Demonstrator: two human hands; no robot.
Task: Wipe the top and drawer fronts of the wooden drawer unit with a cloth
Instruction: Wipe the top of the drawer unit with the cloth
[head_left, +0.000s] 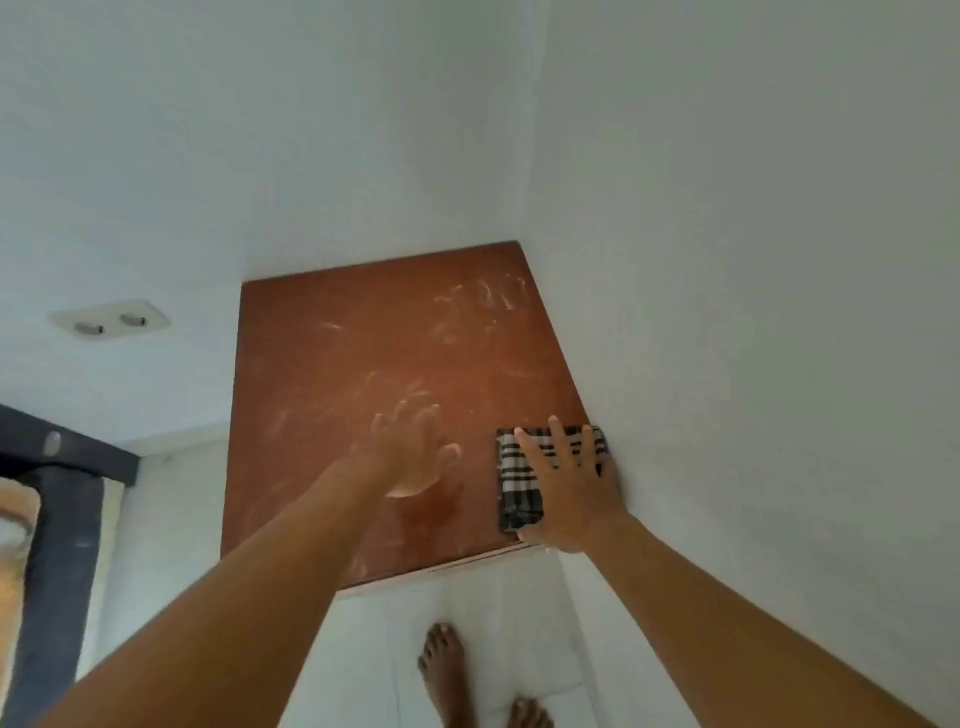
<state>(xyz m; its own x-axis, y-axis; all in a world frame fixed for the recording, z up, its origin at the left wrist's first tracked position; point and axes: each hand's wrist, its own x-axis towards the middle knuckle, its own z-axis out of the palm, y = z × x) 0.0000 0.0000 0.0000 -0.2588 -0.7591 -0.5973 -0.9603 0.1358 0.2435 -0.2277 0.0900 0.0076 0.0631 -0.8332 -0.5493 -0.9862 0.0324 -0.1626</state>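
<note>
The reddish-brown top of the wooden drawer unit (363, 353) fills the middle of the view, dusty with pale smear marks. It stands in a corner between two white walls. A folded black-and-white checked cloth (511, 499) lies on the top's near right corner, against the right wall. My right hand (569, 491) lies flat on the cloth with fingers spread, pressing it down. My left hand (413, 452) hovers blurred over the top's near middle, fingers apart, holding nothing. The drawer fronts are hidden below the top's front edge.
A white wall socket (110, 319) sits on the left wall. A dark bed frame with a mattress (57, 525) stands at the far left. White floor tiles and my bare feet (447, 670) show below the unit's front edge.
</note>
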